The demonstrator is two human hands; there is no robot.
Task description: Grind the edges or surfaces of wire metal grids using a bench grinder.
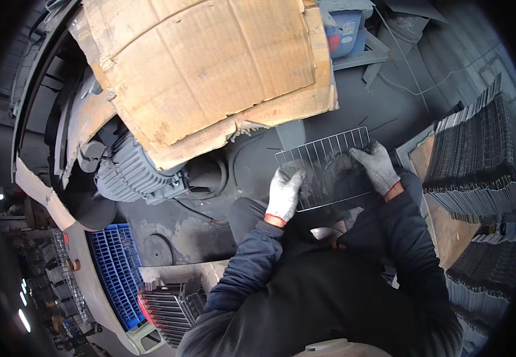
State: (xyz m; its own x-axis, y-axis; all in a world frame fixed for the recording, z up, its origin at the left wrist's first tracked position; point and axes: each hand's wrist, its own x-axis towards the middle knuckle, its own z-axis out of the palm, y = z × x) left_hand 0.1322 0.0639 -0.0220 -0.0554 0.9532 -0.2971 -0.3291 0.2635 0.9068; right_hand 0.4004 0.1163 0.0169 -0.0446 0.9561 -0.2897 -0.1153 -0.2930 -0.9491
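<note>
A rectangular metal wire rack (324,156) is held up in front of me over my knees, slightly tilted, its thin parallel bars showing the floor through them. My left hand (284,193), in a white knit glove with a red cuff, is closed on the rack's left edge. On its right edge my right hand (378,166) is closed, in a greyer, dirtier glove, with the thumb lying over the bars. The fingers behind the rack are partly hidden.
Worn cardboard sheets (210,65) cover a machine beyond the rack; a finned grey motor (136,169) sits at left. Tall stacks of wire racks (472,154) stand at right on a board (451,232). More racks (174,312) and a blue plastic crate (115,268) are at lower left.
</note>
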